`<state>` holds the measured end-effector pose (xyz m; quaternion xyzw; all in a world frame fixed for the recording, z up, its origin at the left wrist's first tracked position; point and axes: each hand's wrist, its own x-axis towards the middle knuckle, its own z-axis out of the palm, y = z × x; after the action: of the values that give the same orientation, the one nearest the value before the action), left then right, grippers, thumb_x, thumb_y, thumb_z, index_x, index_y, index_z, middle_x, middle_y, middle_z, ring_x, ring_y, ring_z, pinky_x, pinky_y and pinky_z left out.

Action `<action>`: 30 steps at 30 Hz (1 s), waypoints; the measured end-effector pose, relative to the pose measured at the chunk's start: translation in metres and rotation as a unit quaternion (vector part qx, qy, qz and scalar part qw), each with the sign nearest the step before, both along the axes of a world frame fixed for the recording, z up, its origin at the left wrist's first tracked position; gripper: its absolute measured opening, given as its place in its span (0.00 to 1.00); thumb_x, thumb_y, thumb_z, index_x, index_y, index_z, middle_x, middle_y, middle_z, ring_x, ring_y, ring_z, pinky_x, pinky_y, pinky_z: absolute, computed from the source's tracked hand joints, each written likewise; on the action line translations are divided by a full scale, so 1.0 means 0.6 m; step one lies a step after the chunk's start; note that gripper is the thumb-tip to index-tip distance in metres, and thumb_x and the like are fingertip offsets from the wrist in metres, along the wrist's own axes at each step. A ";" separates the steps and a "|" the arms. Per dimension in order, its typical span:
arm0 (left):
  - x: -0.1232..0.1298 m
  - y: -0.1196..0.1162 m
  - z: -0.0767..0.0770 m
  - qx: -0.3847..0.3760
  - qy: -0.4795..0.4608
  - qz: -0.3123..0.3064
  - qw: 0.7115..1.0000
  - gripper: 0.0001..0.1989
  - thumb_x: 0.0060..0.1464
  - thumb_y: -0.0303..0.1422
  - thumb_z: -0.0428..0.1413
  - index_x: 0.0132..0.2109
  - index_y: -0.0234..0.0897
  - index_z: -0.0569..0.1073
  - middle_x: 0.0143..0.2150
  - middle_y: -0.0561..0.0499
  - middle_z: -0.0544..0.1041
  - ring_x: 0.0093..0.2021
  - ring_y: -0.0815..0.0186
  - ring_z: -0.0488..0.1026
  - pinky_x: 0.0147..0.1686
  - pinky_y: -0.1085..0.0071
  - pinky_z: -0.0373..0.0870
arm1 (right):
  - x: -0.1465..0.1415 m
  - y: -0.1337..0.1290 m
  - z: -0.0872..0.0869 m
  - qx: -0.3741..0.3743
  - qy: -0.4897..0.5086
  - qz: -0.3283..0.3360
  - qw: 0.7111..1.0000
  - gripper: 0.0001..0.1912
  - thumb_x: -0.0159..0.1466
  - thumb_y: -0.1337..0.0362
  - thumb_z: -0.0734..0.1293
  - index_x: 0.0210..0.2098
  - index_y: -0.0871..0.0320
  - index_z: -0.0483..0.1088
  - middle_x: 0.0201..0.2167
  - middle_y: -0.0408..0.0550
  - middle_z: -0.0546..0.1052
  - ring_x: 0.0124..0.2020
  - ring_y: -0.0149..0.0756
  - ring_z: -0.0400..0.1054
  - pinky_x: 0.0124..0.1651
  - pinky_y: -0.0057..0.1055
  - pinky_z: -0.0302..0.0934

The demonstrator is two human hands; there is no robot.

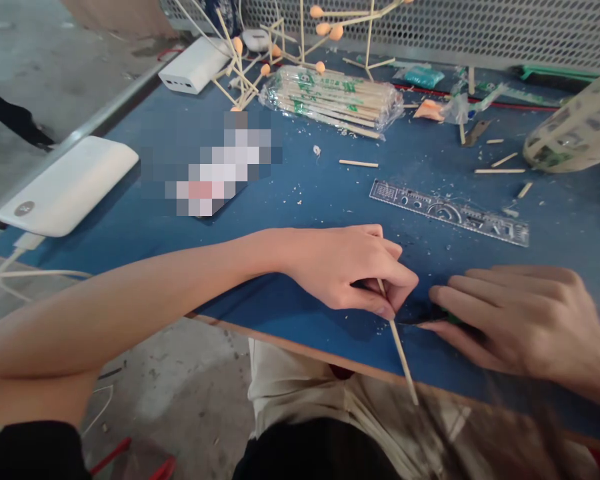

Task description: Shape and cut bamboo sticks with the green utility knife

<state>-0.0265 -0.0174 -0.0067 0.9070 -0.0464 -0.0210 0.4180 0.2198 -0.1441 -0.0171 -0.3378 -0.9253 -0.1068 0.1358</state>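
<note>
While a pale wooden stick (404,363) slants across the front edge of a blue table (280,207) in the head camera's view, the left hand (355,270) clamps it between thumb and curled fingers, the lower end poking out past the edge above the person's lap. A blurred right hand (525,320) has thumb and fingers together on a dark tool (449,318) with a touch of green, mostly hidden in the grip; its thin tip reaches the stick's side just beside the left thumb, though whether they touch cannot be told. The work looks like cutting or scoring, and seems to call for a firm pinch with the left thumb clear of the tip's path. Light, repeated strokes would probably suit so slender a piece better than one hard push, which might split it or let the tool skid. Because the end overhangs, more of the stick on the tabletop could give steadier backing. A clear ruler (450,212) lies beyond the hands, near a loose short piece (359,163), handy for checking length
</note>
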 end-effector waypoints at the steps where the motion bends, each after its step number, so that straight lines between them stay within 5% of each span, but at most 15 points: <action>1: 0.000 0.000 0.000 -0.001 0.001 0.002 1.000 0.06 0.66 0.37 0.54 0.39 0.44 0.73 0.37 0.54 0.81 0.44 0.62 0.72 0.54 0.62 0.55 | -0.001 0.000 0.001 0.008 0.000 0.002 1.000 0.10 0.68 0.55 0.69 0.35 0.55 0.73 0.28 0.42 0.80 0.22 0.34 0.67 0.29 0.39 0.52; 19: 0.002 -0.003 -0.006 0.019 -0.019 0.025 0.999 0.02 0.59 0.35 0.61 0.37 0.44 0.75 0.35 0.54 0.81 0.43 0.63 0.73 0.50 0.63 0.57 | 0.000 0.002 -0.021 -0.055 0.045 -0.046 0.996 0.14 0.69 0.53 0.67 0.30 0.53 0.68 0.21 0.39 0.71 0.22 0.33 0.66 0.28 0.36 0.52; 30: 0.000 -0.002 -0.002 0.033 -0.004 0.010 0.999 0.08 0.67 0.40 0.54 0.39 0.43 0.72 0.36 0.53 0.81 0.44 0.63 0.72 0.50 0.62 0.56 | 0.002 0.002 -0.024 -0.046 0.040 -0.028 0.998 0.11 0.69 0.53 0.67 0.37 0.53 0.72 0.26 0.39 0.76 0.25 0.32 0.68 0.30 0.36 0.51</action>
<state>-0.0264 -0.0184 -0.0080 0.9210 -0.0381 -0.0148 0.3874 0.2211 -0.1429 -0.0317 -0.3732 -0.9133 -0.0545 0.1537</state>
